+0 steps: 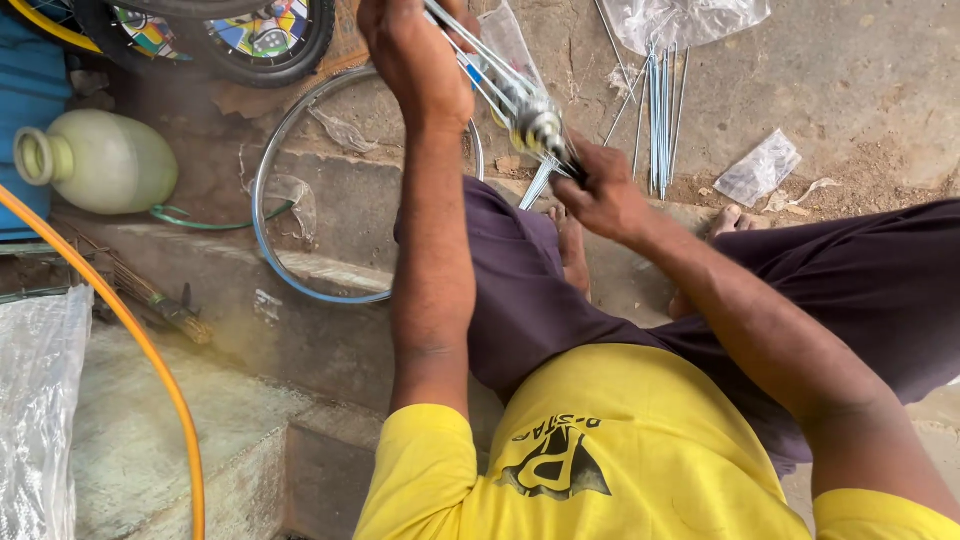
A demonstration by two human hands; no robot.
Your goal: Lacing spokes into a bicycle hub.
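Observation:
My left hand [412, 52] is raised at the top centre, closed around a fan of thin silver spokes [470, 55]. The spokes run down into a metal wheel hub [537, 122]. Just below and to the right of the hub, my right hand [603, 192] grips its lower end, fingers wrapped on the axle. I sit with dark purple trousers [520, 290] and a yellow shirt; my bare feet rest on the concrete below the hub.
A bare silver wheel rim [262, 215] lies on the concrete step at left. Loose spokes [660, 110] and clear plastic bags [758, 168] lie at the top right. A pale green jug [100, 160], a small tyre [250, 50], an orange rim [150, 360] and a broom are at left.

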